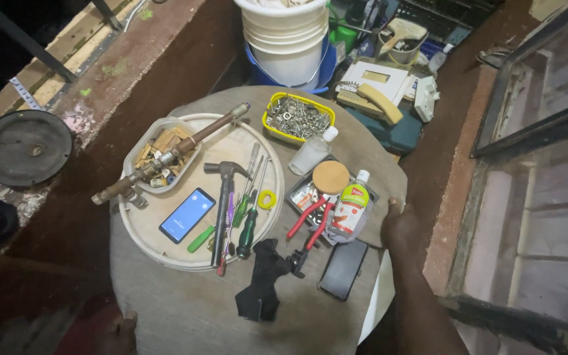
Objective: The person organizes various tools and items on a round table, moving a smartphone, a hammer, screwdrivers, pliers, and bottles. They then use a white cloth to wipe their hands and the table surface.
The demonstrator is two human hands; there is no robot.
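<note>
The round table [185, 309] looks heavy and stiff, best gripped at its rim. The right hand [399, 223] clasps the rim right of the black phone [343, 268]; the left hand [123, 329], its grip unclear, touches the near-left rim.

You get a dim scene lit from above the desk [185, 309], sharp there, with murky dark corners around it.

Right hand [399, 225] — at four o'clock in the view, forearm extending from five o'clock, fingers curled downward, thumb raised at the top. Left hand [121, 329] — at seven o'clock, only partly visible at the bottom edge; finger position cannot be determined.
</note>
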